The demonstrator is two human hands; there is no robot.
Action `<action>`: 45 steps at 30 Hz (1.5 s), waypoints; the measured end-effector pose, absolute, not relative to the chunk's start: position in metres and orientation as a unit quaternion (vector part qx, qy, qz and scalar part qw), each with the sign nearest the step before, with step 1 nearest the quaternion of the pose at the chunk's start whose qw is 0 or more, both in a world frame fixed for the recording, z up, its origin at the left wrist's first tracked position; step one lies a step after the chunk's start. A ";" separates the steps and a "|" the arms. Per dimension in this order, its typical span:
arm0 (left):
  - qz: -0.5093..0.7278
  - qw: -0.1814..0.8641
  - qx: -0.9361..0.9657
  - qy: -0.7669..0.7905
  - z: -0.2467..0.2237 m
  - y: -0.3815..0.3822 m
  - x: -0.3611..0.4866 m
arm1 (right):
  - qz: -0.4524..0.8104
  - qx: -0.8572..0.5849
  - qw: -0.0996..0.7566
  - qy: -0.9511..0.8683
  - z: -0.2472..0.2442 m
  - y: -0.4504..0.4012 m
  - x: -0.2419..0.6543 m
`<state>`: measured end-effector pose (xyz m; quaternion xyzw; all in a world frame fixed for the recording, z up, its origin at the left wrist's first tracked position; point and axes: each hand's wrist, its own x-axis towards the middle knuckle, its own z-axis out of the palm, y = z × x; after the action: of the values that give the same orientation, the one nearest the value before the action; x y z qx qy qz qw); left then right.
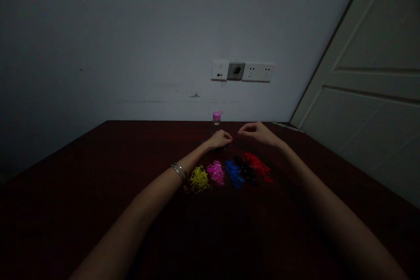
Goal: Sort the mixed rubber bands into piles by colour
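Where the left hand (222, 139) bends, just right of centre frame: fingers and thumb curled inward; whether the grip is closed on anything cannot be told in the dim light.
Right hand (259, 133): farther right, level with the other and apart from it; thumb and fingers curve together in a ring, its hold likewise impossible to tell.
Piles of small bands: below both hands, left to right yellow (199, 179), pink (215, 173), blue (234, 174), black (246, 169) and red (257, 166), the last two adjoining.
Bangles (179, 170): on the left wrist, near the yellow pile.
Pink-capped container (217, 117): upright at the far edge of the dark red surface (141, 142).
Socket panels (243, 71): on the wall, above and right of centre.
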<state>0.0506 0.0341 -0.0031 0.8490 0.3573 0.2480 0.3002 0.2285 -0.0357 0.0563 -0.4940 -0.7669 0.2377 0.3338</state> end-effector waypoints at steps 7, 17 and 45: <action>0.296 0.323 0.793 0.423 -0.004 0.056 -0.014 | 0.272 -0.454 0.237 -0.815 0.048 -0.034 0.223; 0.329 0.345 0.745 0.466 -0.018 0.060 -0.055 | 0.247 -0.372 0.182 -0.876 0.027 -0.062 0.142; 0.226 0.280 0.816 0.453 -0.025 0.052 -0.055 | 0.210 -0.452 0.307 -0.811 0.043 -0.035 0.199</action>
<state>-0.0551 0.0516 -0.0246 0.8156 0.4532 0.2261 0.2799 0.1989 -0.0348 0.0429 -0.4518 -0.8110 0.2099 0.3068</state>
